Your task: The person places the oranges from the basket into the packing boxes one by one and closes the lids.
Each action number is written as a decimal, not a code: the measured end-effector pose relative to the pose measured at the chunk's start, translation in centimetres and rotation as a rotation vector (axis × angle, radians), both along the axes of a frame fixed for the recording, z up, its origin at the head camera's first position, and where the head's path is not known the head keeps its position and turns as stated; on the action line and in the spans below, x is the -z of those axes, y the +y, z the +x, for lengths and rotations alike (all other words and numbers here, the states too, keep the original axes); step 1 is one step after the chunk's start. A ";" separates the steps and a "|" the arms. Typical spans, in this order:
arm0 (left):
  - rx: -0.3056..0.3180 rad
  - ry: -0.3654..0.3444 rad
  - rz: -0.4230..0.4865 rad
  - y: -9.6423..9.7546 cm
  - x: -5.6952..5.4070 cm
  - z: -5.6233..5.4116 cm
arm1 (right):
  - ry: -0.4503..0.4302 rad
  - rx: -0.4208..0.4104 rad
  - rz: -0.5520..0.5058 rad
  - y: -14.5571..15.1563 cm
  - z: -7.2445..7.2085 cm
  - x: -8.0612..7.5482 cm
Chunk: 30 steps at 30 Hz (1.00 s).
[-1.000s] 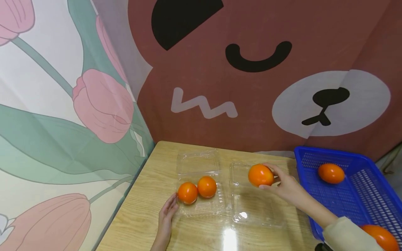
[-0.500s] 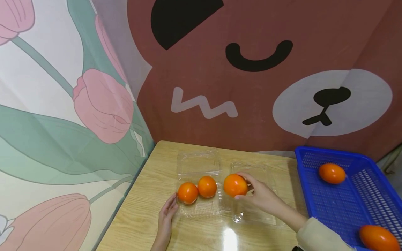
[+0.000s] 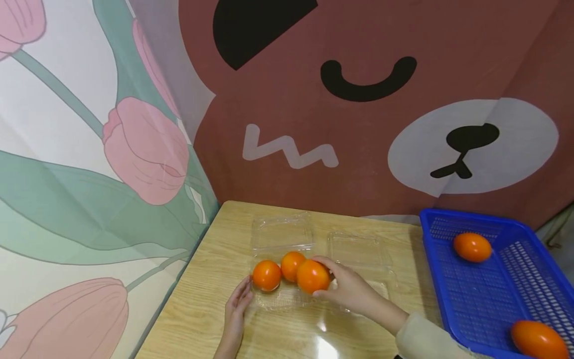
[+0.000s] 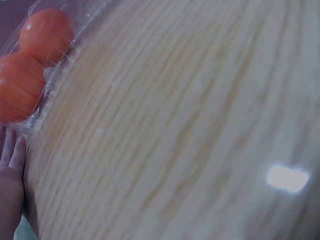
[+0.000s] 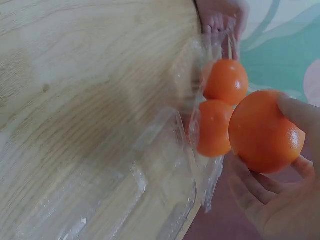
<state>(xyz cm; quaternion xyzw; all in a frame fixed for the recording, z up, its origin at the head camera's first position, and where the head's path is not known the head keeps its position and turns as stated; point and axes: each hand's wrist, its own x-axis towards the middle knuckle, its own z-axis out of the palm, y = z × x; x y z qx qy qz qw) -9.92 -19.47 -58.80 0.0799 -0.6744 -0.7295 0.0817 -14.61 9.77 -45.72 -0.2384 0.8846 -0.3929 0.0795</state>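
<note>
Two oranges (image 3: 267,275) sit side by side in a clear plastic clamshell box (image 3: 282,299), whose lid (image 3: 283,233) lies folded back behind them. My left hand (image 3: 237,306) rests against the box's left edge, its fingers fairly straight; in the left wrist view those fingertips are right at the rim. Thumb and fingers of my right hand (image 3: 350,289) grip a third orange (image 3: 313,276), held over the right part of the box, close beside the other two. In the right wrist view this held orange (image 5: 266,131) overlaps one of the pair.
A second clear clamshell box (image 3: 358,249) lies opened to the right, partly hidden under my right forearm. Further right stands a blue plastic basket (image 3: 489,289) holding an orange (image 3: 473,247) at the back and another at the front. A printed cloth (image 3: 287,189) hangs behind the wooden table (image 3: 188,319).
My right hand has carried its orange leftward and nearer, from above the second box to the first box with the pair. The left hand has stayed at the box's edge.
</note>
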 end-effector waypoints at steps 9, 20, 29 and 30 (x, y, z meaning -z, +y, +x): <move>0.003 0.003 0.004 -0.1 -0.1 0.1 | 0.062 -0.069 0.142 -2.2 1.0 1.0; -0.009 -0.011 -0.005 0.0 0.1 -0.1 | 0.116 -0.113 0.220 -4.0 1.0 2.2; -0.004 -0.031 0.002 0.1 -0.1 -0.1 | 0.123 -0.125 0.287 -5.5 0.4 3.0; -0.002 -0.032 0.000 0.1 -0.1 -0.1 | 0.118 -0.126 0.291 -5.6 0.4 3.0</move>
